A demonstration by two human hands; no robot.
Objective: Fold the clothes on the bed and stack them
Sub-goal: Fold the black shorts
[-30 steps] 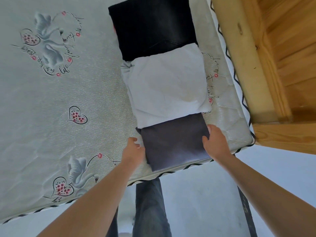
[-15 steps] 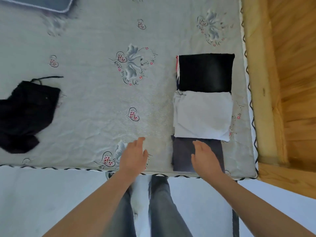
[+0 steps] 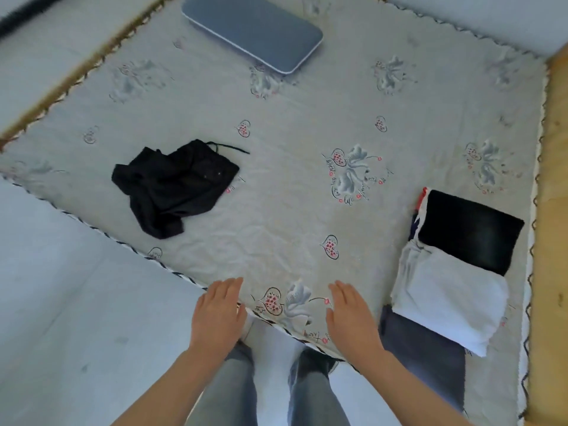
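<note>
Both hands hover palm-down over the near edge of the bed [image 3: 276,210], fingers straight and close together, holding nothing. The left hand [image 3: 218,315] sits at the mattress border, partly over the floor; the right hand [image 3: 352,321] is above the printed heart-and-flower pattern near the same edge.

To the right of the right hand, three folded garments lie in an overlapping row along the bed's right side. The folded dark grey garment [image 3: 424,348] is nearest the edge, the folded white garment [image 3: 448,299] overlaps its far end, and the folded black garment [image 3: 470,232] lies beyond, its near end touching the white one. A strip of red, white and blue fabric shows at the black one's left edge.

Well apart on the left half of the bed, a crumpled black garment [image 3: 172,186] lies unfolded, a thin cord trailing from its far side. A blue-grey pillow [image 3: 252,29] rests at the far end. The person's jeans [image 3: 276,395] show below the hands.
</note>
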